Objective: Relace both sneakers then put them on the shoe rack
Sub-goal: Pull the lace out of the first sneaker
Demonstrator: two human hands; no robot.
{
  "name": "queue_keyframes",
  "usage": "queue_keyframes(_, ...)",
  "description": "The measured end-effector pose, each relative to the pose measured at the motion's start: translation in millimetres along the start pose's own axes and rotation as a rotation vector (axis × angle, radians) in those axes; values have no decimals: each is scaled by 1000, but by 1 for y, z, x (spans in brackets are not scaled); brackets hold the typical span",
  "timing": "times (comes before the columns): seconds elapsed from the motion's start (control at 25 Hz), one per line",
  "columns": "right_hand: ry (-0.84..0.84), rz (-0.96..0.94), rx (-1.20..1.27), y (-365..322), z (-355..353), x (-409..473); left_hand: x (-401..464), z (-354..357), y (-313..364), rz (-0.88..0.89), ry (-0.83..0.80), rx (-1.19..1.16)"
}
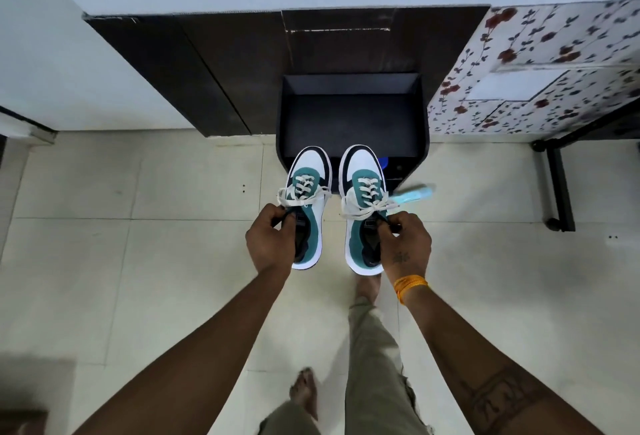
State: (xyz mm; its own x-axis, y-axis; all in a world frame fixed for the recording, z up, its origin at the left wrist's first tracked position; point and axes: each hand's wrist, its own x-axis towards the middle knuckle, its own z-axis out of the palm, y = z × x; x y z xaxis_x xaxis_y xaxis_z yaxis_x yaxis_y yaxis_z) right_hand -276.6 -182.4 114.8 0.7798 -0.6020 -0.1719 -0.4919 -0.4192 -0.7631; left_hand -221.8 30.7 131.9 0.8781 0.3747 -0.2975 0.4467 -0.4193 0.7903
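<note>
1. Both hands are busy: my left hand (272,238) is curled around the collar of the left white, teal and black low-top sneaker (308,206), and my right hand (403,244) grips the collar of the matching right sneaker (363,207) the same way.
2. I hold the 2 sneakers side by side in the air, toes pointing away, above the pale tiled floor (138,244) and just in front of the low black shoe rack (353,119).
3. Each sneaker shows cream laces (303,192) threaded through its eyelets and tied in a bow, so I judge the lacing done and only the placing left.
4. Handling, as I judge it: light, with soft uppers and stiffer soles, not fragile. The collar is a sound hold; the loose bows could snag.
5. Count: 2 sneakers, 2 bows, 1 rack, 2 hands, both occupied.
6. An orange thread band (410,287) sits on my right wrist.
</note>
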Motion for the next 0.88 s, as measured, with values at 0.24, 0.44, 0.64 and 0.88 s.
queue_keyframes(0.24,44,76,-10,42,-9,-105,-62,-43,-70,52,-54,-23)
queue_keyframes(0.44,40,149,-10,109,2,-163,-105,-38,-139,64,-122,-18)
queue_keyframes(0.64,52,124,-42,214,46,-169,-108,26,-234,86,-131,88)
queue_keyframes(0.88,43,60,-40,375,147,-143,-80,136,-387,107,-125,133)
